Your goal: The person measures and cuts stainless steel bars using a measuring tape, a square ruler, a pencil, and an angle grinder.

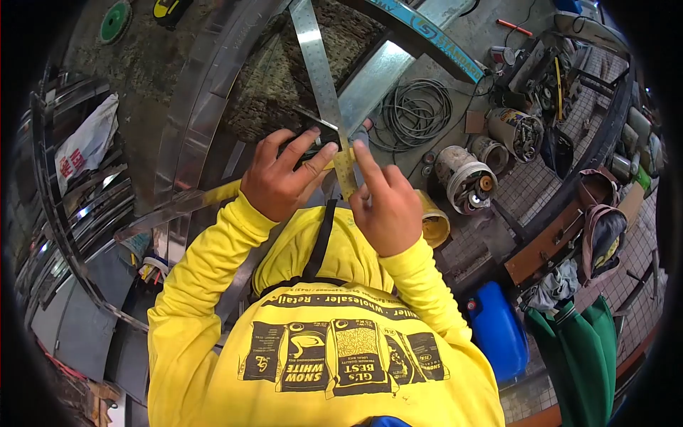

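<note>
A long steel ruler (320, 71) with fine markings slants down from the top, its lower end between my hands. My right hand (390, 210) grips that end, index finger stretched along its edge and thumb close beside it. On the other side, my left hand (281, 174) has bent fingers and thumb brought together near the ruler and a narrow metal edge (316, 119). What lies between those fingertips is too small to make out. Beyond my hands is a rough, worn wooden block (263, 92), with a shiny metal bar (377, 78) to its right.
Curved metal strips (192, 107) stand left of the block. A coil of cable (416, 114) lies to the right, near buckets of hardware (466, 178). A blue jerrycan (500, 331) and green cloth (576, 356) are at lower right. A green disc (114, 21) lies upper left.
</note>
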Motion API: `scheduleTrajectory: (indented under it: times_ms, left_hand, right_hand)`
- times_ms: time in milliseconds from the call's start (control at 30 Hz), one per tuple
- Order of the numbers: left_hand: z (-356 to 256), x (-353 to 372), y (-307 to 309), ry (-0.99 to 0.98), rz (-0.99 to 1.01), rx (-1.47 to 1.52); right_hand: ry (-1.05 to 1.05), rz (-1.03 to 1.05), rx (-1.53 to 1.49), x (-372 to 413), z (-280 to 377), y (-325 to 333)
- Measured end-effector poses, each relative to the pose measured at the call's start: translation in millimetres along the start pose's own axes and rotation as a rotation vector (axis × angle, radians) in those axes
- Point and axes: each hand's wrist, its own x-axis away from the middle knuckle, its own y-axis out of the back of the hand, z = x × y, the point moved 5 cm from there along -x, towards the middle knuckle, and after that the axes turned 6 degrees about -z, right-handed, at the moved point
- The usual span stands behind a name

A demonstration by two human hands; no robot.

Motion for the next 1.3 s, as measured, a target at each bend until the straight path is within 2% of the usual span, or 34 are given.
scheduleTrajectory:
  times_ms: [33,133,267,367,467,533,667,767,867,900,1000,1033,1100,1300]
  left_hand:
    - [0,0,0,-0.003,-0.007,-0.001]
    - [0,0,0,-0.020,-0.020,-0.004]
    - [-1,0,1,-0.033,-0.017,-0.024]
    - [0,0,1,-0.024,-0.019,0.014]
    - [1,-1,1,-0.035,-0.021,0.036]
    - [1,-1,-1,-0.031,-0.027,0.053]
    - [-3,0,6,-0.061,-0.037,-0.025]
    - [-8,8,32,-0.033,-0.070,-0.168]
    - [34,50,43,0.305,0.063,-0.167]
    - [41,59,48,0.333,0.078,-0.170]
    - [66,68,46,0.276,0.153,-0.121]
    - [64,63,49,0.234,0.078,-0.075]
    - [68,57,50,0.284,0.173,-0.074]
    - [69,50,52,0.302,0.231,-0.047]
  right_hand:
    - [0.023,0.043,0.091,2,-4,-6]
    - [0.069,0.048,0.116,25,-7,-4]
    - [-0.070,0.086,-0.002,83,-31,-7]
    - [-0.283,0.051,-0.371,106,-60,-21]
    - [-0.829,0.162,-1.346,117,-85,-58]
    - [-0.739,0.131,-1.340,95,-81,-63]
    - [-0.445,0.092,-1.063,49,-42,-62]
    - [-0.384,0.120,-1.133,47,-42,-61]
    - [-0.441,-0.059,-1.248,57,-36,-26]
    - [-0.376,-0.108,-1.202,63,-44,-23]
    - [-0.467,-0.131,-1.304,89,-53,4]
    - [-0.469,-0.142,-1.326,99,-55,11]
    - [-0.470,-0.172,-1.368,118,-62,24]
    - [-0.353,-0.346,-1.294,159,-60,52]
